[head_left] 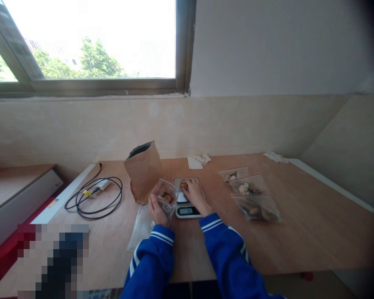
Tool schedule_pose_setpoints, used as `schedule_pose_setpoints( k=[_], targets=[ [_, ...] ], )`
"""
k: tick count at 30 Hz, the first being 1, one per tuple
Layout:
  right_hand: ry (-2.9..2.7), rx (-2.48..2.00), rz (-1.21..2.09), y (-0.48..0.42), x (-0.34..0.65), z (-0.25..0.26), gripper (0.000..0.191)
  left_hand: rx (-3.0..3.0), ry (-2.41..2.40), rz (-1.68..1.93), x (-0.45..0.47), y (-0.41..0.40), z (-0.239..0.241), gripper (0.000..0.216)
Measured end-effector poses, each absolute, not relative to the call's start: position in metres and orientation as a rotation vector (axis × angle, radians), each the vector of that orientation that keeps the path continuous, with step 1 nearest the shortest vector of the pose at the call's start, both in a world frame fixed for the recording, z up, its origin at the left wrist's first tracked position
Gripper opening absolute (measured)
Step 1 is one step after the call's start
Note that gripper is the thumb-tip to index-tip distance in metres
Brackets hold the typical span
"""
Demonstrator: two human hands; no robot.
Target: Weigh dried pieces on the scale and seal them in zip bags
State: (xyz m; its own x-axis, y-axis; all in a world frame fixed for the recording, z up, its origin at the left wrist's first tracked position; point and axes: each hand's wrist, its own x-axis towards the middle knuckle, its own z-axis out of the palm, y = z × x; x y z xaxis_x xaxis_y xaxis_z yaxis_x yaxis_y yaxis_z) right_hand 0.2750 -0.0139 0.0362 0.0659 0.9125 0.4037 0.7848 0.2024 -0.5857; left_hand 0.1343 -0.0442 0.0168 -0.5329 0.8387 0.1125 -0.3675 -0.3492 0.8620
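My left hand (156, 209) is closed round a small clear plastic bag (167, 195) with brown pieces inside, held up just left of a small kitchen scale (188, 211). My right hand (195, 194) lies over the scale's platform, fingers curled onto a brown piece (183, 184) that rests there. A brown paper bag (143, 170) stands open at the top, right behind my left hand. Both arms wear blue sleeves with white stripes.
Three filled clear zip bags (252, 195) lie in a row right of the scale. A coiled black cable (95, 197) lies at the left. White paper scraps (198, 160) sit near the wall. An empty clear bag (141, 226) lies flat under my left arm. The wooden table (299, 232) extends rightward.
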Motion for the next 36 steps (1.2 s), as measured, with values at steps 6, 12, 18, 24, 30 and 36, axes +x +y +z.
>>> schedule_pose_setpoints(
  k=[6,12,18,24,30,36],
  targets=[
    [-1.655,-1.506,0.28,-0.009,0.274,0.044,0.021,0.731,1.067,1.96,0.134,-0.043,0.015,0.043],
    [-1.433,-1.188,0.592,-0.026,0.262,0.086,0.039,0.697,1.022,1.984,0.137,-0.047,0.021,0.04],
    [-1.507,-1.075,0.877,-0.044,0.241,0.119,0.028,0.625,0.856,1.964,0.14,-0.051,0.027,0.042],
    [-1.705,-1.231,0.764,-0.045,0.216,0.111,0.02,0.68,0.815,1.952,0.141,-0.057,0.032,0.042],
    [-1.755,-1.126,0.654,-0.073,0.234,0.125,0.021,0.57,0.824,1.896,0.139,-0.06,0.037,0.048],
    [-1.546,-1.25,0.515,-0.114,0.255,0.101,0.053,0.486,0.837,1.908,0.153,-0.075,0.068,0.052]
  ],
)
